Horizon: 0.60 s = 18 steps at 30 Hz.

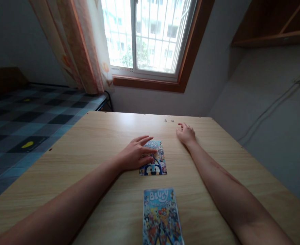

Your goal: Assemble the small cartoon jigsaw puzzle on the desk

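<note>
My left hand (139,153) lies palm down with its fingers spread across a small jigsaw picture (162,163). The picture shows crowded cartoon figures and a large blue dog's face at its lower edge; my fingers cover part of its left and middle. Farther off and to the right, my right hand (186,133) rests on the table, its fingers loosely bent and nothing visible in them. Just left of its fingertips lie two tiny jigsaw pieces, one piece (172,121) nearer and another piece (165,120) beyond it.
A box or card (161,214) with matching "BLUEY" artwork lies close to me, cut off by the bottom of the view. The wooden table (109,136) ends below a barred window (155,37). Left stands a bed with a checked cover (45,112); right, a wall with a cable (269,105).
</note>
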Each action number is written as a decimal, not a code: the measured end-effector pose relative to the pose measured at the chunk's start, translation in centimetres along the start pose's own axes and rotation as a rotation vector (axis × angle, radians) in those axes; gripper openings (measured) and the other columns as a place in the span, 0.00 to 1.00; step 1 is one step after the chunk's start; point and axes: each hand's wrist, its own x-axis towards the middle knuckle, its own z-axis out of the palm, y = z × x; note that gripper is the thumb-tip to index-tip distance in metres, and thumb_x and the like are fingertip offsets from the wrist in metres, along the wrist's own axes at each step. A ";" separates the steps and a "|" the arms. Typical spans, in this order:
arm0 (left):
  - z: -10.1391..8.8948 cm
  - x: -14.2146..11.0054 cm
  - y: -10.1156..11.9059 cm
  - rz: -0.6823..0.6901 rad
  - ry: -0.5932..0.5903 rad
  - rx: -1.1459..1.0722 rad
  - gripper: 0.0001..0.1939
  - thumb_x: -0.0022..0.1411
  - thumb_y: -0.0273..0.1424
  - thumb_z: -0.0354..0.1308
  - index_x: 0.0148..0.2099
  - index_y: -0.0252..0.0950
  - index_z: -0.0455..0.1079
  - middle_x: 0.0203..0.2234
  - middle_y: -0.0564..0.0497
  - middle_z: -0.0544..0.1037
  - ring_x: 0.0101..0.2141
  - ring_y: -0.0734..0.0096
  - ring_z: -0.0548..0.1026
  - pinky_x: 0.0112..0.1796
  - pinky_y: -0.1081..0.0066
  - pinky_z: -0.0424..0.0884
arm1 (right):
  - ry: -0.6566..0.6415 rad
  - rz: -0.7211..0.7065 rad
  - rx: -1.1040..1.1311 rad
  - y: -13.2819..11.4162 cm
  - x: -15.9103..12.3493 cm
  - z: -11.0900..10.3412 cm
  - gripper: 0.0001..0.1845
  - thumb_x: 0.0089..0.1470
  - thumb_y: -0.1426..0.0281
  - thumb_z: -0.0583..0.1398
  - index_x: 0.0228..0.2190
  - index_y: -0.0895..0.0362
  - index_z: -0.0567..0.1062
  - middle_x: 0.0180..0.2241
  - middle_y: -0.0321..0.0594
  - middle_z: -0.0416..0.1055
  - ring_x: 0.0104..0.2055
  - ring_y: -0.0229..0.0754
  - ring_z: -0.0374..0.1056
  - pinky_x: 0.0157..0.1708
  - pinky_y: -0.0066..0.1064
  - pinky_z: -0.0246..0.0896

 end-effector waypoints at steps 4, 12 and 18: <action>0.2 -0.2 -0.2 0.011 -0.029 0.029 0.18 0.66 0.45 0.60 0.57 0.55 0.75 0.69 0.50 0.61 0.67 0.45 0.59 0.63 0.41 0.60 | -0.111 -0.008 -0.099 -0.6 0.2 0.6 0.33 0.62 0.61 0.53 0.67 0.54 0.61 0.68 0.48 0.60 0.69 0.55 0.54 0.67 0.47 0.46; 0.0 -0.1 0.0 -0.007 -0.026 -0.006 0.18 0.65 0.45 0.62 0.56 0.54 0.77 0.67 0.50 0.64 0.66 0.45 0.61 0.63 0.41 0.60 | -0.249 0.014 -0.222 -1.0 1.2 1.8 0.35 0.67 0.54 0.43 0.71 0.52 0.53 0.73 0.47 0.44 0.75 0.55 0.39 0.70 0.58 0.31; 0.0 -0.1 0.0 -0.030 0.065 -0.044 0.24 0.68 0.44 0.58 0.64 0.50 0.69 0.67 0.46 0.65 0.66 0.50 0.62 0.62 0.44 0.62 | -0.270 -0.019 -0.242 -1.1 2.9 2.2 0.37 0.67 0.51 0.42 0.72 0.52 0.49 0.74 0.49 0.42 0.75 0.57 0.38 0.69 0.60 0.30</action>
